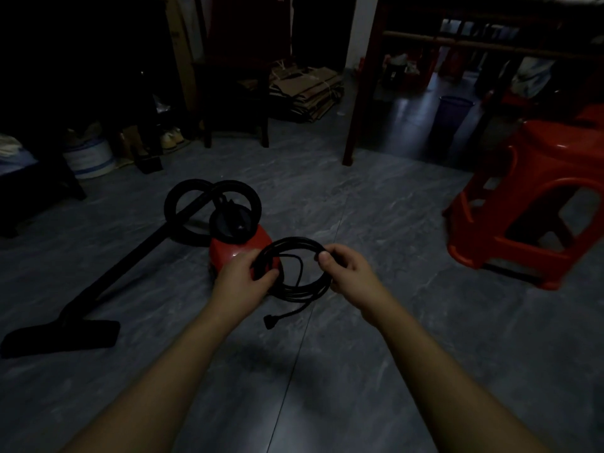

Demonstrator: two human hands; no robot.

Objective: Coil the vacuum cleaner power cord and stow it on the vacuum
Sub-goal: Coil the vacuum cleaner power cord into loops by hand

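Holding cord (294, 269) coil: left hand (243, 276) and right hand (343, 264) both grip it; plug (270, 322) dangling. Keep loops bunched; lower onto vacuum (235, 246).

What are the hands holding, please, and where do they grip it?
Both hold the coiled black cord: the left hand grips the coil's left side, and the right hand pinches its upper right.

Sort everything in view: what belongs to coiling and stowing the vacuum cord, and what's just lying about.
Job: coiled power cord, held by left hand and right hand; its dangling plug; red vacuum; its hose and wand.
Lying about: red stools; flattened cardboard; blue bin; shoes; white tub.
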